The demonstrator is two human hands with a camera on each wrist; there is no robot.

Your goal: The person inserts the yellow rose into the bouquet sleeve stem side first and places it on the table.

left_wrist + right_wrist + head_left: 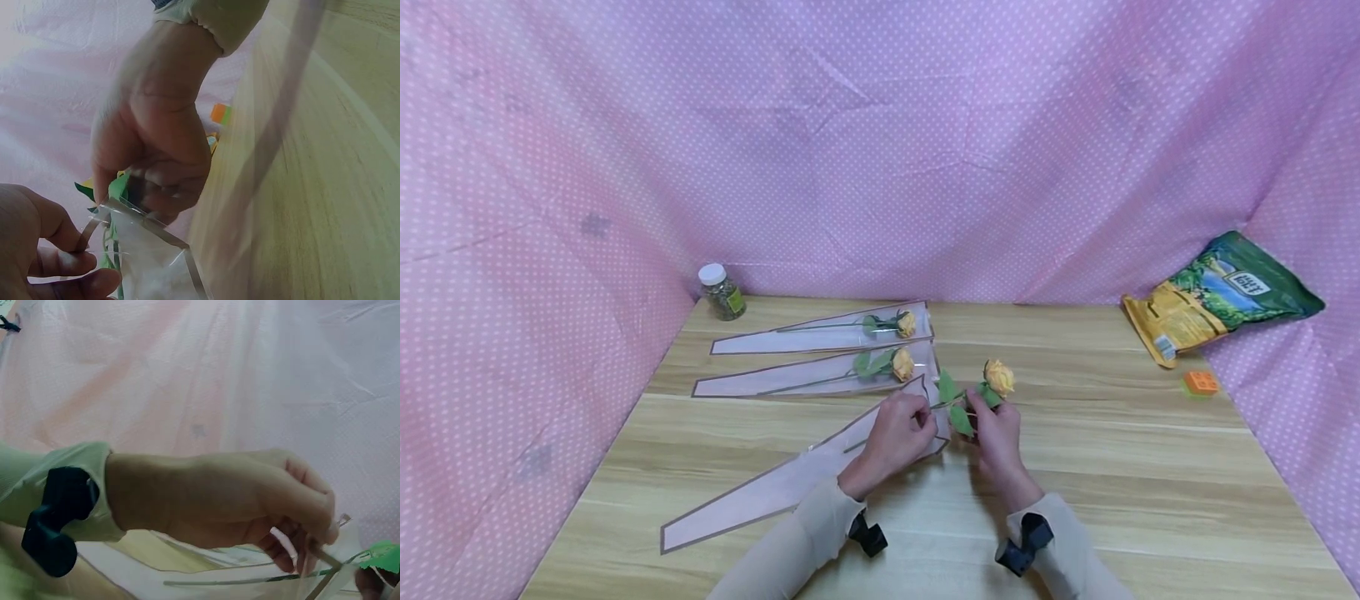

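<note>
My right hand (pixel 998 433) pinches the stem of a yellow artificial rose (pixel 998 377) just below its bloom. Its stem runs leftward into the mouth of a clear flower sleeve (pixel 737 508) with a brown border, which lies slanted on the table. At that mouth my left hand (pixel 898 429) pinches the sleeve's edge between thumb and fingers. In the left wrist view the clear film (pixel 150 256) spreads around the green stem. Green leaves (pixel 959 418) of the rose are outside the sleeve, between the two hands.
Two more sleeves lie behind, each with a yellow rose inside: a middle rose (pixel 902 364) and a far rose (pixel 906 324). A white-capped jar (pixel 722 292) stands at the back left. At the right are a green and yellow bag (pixel 1225 292) and a small orange block (pixel 1201 382).
</note>
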